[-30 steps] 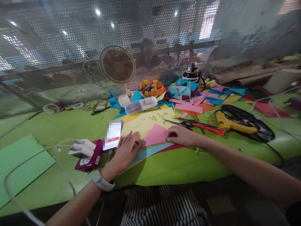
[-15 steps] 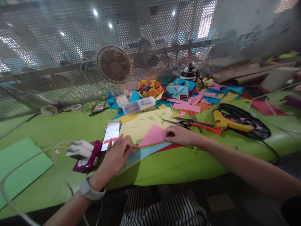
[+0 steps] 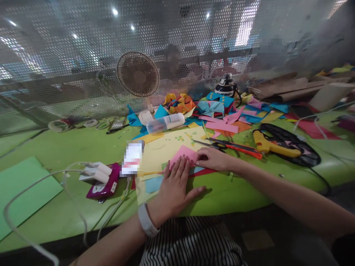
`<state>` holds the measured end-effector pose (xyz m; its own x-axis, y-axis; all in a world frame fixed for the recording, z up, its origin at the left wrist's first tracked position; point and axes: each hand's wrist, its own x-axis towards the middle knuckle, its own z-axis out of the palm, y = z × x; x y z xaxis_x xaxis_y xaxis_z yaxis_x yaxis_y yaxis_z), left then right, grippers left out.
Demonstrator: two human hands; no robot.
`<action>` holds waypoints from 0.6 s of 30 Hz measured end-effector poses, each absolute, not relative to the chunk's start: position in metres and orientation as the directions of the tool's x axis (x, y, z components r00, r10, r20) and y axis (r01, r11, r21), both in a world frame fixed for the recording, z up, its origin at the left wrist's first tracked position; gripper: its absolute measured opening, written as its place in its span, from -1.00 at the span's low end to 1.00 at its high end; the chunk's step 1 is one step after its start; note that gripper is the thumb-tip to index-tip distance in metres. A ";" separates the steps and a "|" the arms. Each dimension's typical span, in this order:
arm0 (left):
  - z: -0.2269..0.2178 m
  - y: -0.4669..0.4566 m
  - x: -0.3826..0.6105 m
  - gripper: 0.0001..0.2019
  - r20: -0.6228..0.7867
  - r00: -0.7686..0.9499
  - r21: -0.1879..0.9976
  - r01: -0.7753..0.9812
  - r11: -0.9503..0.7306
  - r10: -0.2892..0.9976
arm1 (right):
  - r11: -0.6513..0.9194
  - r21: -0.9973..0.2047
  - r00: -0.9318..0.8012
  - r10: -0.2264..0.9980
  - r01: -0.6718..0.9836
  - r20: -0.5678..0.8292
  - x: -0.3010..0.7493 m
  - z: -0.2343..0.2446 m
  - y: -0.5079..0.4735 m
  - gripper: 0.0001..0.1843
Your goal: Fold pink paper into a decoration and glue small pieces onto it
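Note:
A piece of pink folded paper (image 3: 183, 150) lies on a pale yellow sheet (image 3: 155, 155) at the middle of the green table. My left hand (image 3: 174, 190) rests flat over its lower part, fingers stretched out and thumb apart. At the paper's right corner my right hand (image 3: 213, 159) has thumb and fingers pinched together on the edge. The palm and fingers of the left hand hide much of the paper's lower half. Under the yellow sheet a light blue paper (image 3: 153, 184) sticks out toward me.
Scissors (image 3: 217, 145) and an orange utility knife (image 3: 245, 150) lie just beyond my right hand. Farther right, a yellow glue gun (image 3: 273, 146) sits on a black tray. A phone (image 3: 132, 159) and a purple power socket (image 3: 104, 189) with cables are at left. Folded papers (image 3: 210, 109) pile up behind.
My left hand has moved right, from beside the phone onto the pink paper, and its fingers now lie flat there. The right hand stays at the paper's right corner.

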<state>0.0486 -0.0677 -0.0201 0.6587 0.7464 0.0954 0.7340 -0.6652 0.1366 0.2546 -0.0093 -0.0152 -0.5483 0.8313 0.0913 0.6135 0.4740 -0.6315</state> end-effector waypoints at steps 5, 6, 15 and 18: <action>-0.019 -0.065 0.046 -0.21 0.048 0.660 0.165 0.735 -0.658 0.750 | 0.466 -0.643 -0.552 0.830 0.608 0.079 0.256 -0.013 -0.009 -0.82; -0.019 -0.065 0.046 -0.21 0.036 0.660 0.165 0.737 -0.656 0.750 | 0.460 -0.645 -0.549 0.833 0.610 0.075 0.256 -0.013 -0.009 -0.81; -0.021 -0.067 0.047 -0.21 0.041 0.656 0.173 0.739 -0.652 0.754 | 0.451 -0.650 -0.548 0.834 0.612 0.063 0.257 -0.011 -0.010 -0.81; -0.021 -0.067 0.047 -0.22 0.044 0.655 0.181 0.738 -0.650 0.755 | 0.461 -0.640 -0.556 0.829 0.615 0.063 0.256 -0.010 -0.011 -0.78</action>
